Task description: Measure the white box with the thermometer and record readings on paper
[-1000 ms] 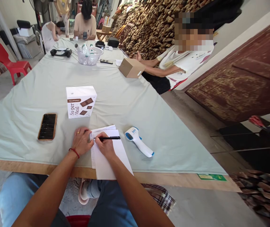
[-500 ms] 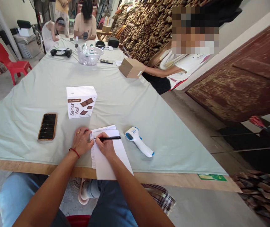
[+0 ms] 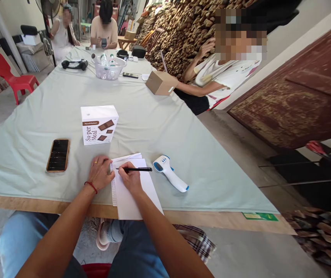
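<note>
In my right hand [image 3: 129,177] is a black pen [image 3: 139,169], its tip on the white paper [image 3: 138,197] near the upper left. The fingers pinch the pen close to its tip. My left hand [image 3: 100,172] lies on the cloth with its fingers spread, the fingertips and thumb touching the paper's left edge. A strip with small printed marks [image 3: 114,193] shows from under the top sheet. To the right rests a white and blue infrared thermometer [image 3: 171,173]. Beyond my left hand stands a white box with chocolate pictures [image 3: 100,125].
A phone [image 3: 58,155] lies on the left of the cloth-covered table [image 3: 211,181]. Farther back are a clear basin [image 3: 110,71] with bottles and a cardboard box [image 3: 161,83] touched by a person at the right. Two more people sit at the far end.
The pen and my right hand have shifted slightly right along the paper. My left hand stays put. The person at the right has raised a hand; at the far left, a bent person has sat up.
</note>
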